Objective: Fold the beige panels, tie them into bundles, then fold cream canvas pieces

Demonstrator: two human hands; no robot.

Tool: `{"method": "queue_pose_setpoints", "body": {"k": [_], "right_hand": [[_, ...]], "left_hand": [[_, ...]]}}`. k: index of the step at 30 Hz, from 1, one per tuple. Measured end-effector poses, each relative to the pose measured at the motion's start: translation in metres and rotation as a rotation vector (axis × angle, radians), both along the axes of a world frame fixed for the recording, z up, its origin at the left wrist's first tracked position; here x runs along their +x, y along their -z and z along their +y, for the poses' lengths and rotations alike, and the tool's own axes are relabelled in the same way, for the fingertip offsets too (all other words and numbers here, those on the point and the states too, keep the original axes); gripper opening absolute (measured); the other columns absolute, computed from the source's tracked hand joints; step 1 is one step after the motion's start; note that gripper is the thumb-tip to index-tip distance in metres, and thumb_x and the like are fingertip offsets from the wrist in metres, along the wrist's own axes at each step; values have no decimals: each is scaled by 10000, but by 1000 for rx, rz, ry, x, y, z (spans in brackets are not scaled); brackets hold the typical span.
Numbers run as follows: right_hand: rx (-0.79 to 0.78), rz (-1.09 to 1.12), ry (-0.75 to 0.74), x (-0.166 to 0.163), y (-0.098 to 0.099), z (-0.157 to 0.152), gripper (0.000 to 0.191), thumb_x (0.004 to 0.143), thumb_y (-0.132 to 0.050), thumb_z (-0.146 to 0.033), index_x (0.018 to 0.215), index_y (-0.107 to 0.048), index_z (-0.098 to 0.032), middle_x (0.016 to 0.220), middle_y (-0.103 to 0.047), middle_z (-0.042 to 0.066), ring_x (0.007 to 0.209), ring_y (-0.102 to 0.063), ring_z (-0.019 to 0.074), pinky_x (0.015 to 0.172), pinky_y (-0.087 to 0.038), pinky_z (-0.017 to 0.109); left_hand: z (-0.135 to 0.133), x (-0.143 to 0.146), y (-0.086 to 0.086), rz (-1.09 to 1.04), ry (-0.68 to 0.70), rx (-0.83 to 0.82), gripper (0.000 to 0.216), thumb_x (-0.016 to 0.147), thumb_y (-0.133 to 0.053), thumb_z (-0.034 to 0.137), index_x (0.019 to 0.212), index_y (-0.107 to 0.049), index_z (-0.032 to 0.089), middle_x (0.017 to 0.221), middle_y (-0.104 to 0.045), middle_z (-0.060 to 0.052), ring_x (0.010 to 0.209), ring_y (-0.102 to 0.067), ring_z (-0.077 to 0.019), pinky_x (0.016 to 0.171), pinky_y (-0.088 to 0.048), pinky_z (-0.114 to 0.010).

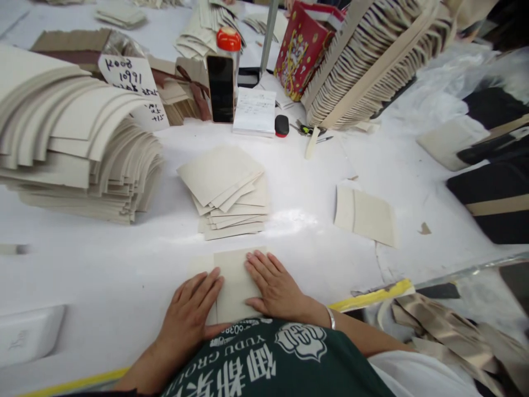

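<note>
Both hands lie flat on a cream card sheet at the near edge of the white table, right in front of the person's green apron. The left hand is spread, fingers pointing forward, its palm covering the sheet's near left part. The right hand is spread too, fingers angled leftward, pressing down on the sheet's right side; a thin bangle sits at that wrist. Neither hand pinches or grips anything.

Just beyond the sheet lies a fanned stack of square cream cards. To the right, well apart, rests a single folded cream piece. On the far left stands a tall pile of curved cream panels. Farther back I see a black phone propped upright against a red-capped bottle, a white notepad beside it, and a red printed bag.
</note>
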State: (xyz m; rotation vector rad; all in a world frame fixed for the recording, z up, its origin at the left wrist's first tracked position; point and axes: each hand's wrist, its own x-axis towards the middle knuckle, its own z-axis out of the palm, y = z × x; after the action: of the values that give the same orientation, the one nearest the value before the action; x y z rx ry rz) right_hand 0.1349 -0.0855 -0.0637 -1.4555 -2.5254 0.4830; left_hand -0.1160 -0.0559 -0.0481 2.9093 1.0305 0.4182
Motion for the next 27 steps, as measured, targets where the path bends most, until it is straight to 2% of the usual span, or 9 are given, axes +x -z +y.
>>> {"method": "queue_pose_setpoints", "body": {"k": [4, 8, 12, 14, 17, 21, 24, 25, 27], "right_hand": [[38, -4, 85, 4, -17, -3, 769, 828, -466, -530, 1398, -267, -54, 1439, -286, 196, 1369, -139, 299, 1096, -166, 508], [124, 32, 147, 2, -35, -2, 849, 804, -467, -580, 1403, -232, -25, 1466, -191, 222, 1373, -60, 344, 1092, -111, 554], [12, 4, 89, -12, -28, 4, 811, 820, -418, -610, 1391, -282, -50, 1458, -239, 197, 1370, -128, 311, 1110, -112, 511], [-23, 8, 87, -15, -22, 9, 792, 832, -393, -613, 1391, -285, -62, 1466, -233, 175, 1372, -136, 284, 1120, -106, 485], [0, 78, 121, -12, -18, 10, 787, 825, -402, -618, 1392, -291, -83, 1470, -242, 147, 1375, -137, 255, 1131, -110, 442], [34, 203, 339, -2, -15, 0, 948, 696, -589, -613, 1390, -275, -48, 1464, -229, 192, 1372, -126, 294, 1126, -148, 457], [-25, 370, 518, 10, -15, -9, 1000, 623, -708, -463, 1394, -237, -33, 1461, -198, 231, 1362, -156, 317, 1104, -209, 467], [-63, 467, 582, 15, -16, -12, 981, 623, -716, -398, 1399, -225, -51, 1452, -226, 230, 1342, -228, 311, 1086, -255, 456], [-215, 709, 668, 25, -19, -15, 888, 641, -693, -304, 1389, -254, -111, 1368, -403, 198, 1213, -448, 281, 993, -388, 429]], "left_hand": [[3, -3, -1, -23, -8, -78, 666, 729, -548, 635, 1197, -555, 160, 1245, -564, -108, 1049, -516, -277, 830, -420, -375], [18, -8, -5, -101, -4, -220, 424, 858, -479, 466, 1161, -554, 180, 1200, -594, -85, 1028, -545, -210, 872, -445, -352], [46, -3, -10, -192, -84, -172, 372, 873, -455, 442, 1105, -556, 169, 1108, -623, -99, 1022, -553, -213, 889, -446, -361], [60, 8, -14, -130, -144, -149, 412, 819, -513, 488, 1063, -567, 161, 1069, -623, -111, 991, -553, -248, 863, -442, -391], [73, 28, -24, 39, -215, -260, 395, 755, -567, 485, 961, -571, 148, 947, -628, -97, 878, -566, -254, 775, -439, -374], [70, 44, -39, 146, -280, -489, 321, 721, -533, 491, 690, -485, 175, 723, -584, -42, 703, -543, -217, 641, -401, -319], [61, 46, -48, 23, -273, -673, 329, 699, -512, 488, 612, -382, 198, 600, -510, 11, 606, -493, -168, 575, -374, -274], [58, 46, -50, -47, -256, -725, 342, 693, -515, 493, 601, -359, 202, 571, -483, 25, 584, -475, -155, 560, -371, -262], [53, 48, -55, -193, -217, -802, 384, 679, -540, 512, 584, -333, 203, 539, -444, 41, 553, -455, -137, 536, -376, -249]]}}
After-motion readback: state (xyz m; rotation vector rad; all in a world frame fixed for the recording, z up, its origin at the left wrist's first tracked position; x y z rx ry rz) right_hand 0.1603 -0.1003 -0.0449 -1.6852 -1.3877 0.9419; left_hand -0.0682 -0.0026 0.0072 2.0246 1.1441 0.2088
